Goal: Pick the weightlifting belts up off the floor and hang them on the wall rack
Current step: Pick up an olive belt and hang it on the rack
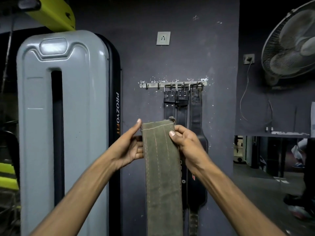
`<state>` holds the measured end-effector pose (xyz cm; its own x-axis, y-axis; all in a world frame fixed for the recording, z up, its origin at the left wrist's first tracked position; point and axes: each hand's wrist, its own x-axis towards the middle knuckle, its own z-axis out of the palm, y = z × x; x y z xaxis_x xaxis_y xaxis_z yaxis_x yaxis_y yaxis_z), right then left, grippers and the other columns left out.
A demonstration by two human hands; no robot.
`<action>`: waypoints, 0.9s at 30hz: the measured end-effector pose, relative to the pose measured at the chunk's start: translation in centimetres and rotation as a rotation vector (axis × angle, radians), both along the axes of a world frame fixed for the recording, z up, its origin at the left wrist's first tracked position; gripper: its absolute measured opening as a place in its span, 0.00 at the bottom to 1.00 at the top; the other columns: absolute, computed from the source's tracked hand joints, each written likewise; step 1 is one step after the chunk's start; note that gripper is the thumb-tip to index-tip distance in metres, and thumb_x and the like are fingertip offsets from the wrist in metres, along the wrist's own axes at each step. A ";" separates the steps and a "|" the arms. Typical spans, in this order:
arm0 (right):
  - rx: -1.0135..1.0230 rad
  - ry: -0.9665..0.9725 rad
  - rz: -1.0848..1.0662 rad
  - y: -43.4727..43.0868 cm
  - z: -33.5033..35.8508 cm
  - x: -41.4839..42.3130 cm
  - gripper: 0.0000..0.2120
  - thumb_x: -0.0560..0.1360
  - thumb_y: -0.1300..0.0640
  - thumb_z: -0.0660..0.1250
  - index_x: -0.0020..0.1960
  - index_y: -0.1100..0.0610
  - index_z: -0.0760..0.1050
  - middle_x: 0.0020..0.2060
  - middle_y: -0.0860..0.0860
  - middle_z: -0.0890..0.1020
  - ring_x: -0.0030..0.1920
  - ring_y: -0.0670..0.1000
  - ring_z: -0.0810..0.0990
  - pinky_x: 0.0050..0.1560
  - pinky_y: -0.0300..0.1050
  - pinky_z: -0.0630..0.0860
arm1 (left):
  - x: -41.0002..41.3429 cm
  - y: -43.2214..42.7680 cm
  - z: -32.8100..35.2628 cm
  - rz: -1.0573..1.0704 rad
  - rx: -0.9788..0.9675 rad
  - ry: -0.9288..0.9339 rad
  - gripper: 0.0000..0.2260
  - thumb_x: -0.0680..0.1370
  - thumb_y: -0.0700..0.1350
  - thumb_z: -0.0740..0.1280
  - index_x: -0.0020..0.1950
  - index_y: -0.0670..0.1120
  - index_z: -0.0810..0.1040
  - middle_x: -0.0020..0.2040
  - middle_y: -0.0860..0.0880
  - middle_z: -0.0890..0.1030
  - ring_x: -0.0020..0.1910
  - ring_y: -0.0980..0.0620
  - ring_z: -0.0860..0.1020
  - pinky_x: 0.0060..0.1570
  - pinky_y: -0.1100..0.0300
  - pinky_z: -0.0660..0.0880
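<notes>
I hold a wide olive-green canvas belt (162, 167) upright in front of the wall, its top end below the rack. My left hand (131, 145) grips its left edge near the top, and my right hand (185, 143) pinches the right edge, thumb on the front. The belt hangs down past the bottom of the frame. A metal hook rack (173, 84) is fixed to the dark wall above. Three black leather belts (182, 106) hang from its right-hand hooks by their buckles. The two left hooks (152, 86) are bare.
A tall grey machine shroud (63, 116) stands close on the left. A wall socket (163, 38) sits above the rack. A wall fan (289, 46) with a dangling cable is at the upper right. A person's legs and shoes (300, 201) show at the right edge.
</notes>
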<state>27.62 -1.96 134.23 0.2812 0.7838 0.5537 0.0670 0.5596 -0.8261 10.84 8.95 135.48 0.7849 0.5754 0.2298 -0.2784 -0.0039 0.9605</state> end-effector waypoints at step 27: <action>0.179 -0.543 -1.053 24.7 2.5 4.8 0.10 0.80 0.55 0.67 0.60 0.56 0.79 0.39 0.50 0.84 0.42 0.53 0.83 0.44 0.49 0.79 | 10.8 24.7 2.2 0.770 0.845 -0.107 0.26 0.76 0.53 0.72 0.69 0.47 0.69 0.62 0.48 0.80 0.58 0.48 0.79 0.57 0.51 0.77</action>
<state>32.40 22.70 136.77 0.4341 0.2087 0.8763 0.8770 0.1245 -0.4641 21.64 33.61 137.68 0.2446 0.5243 0.8156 -0.0026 -0.8408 0.5413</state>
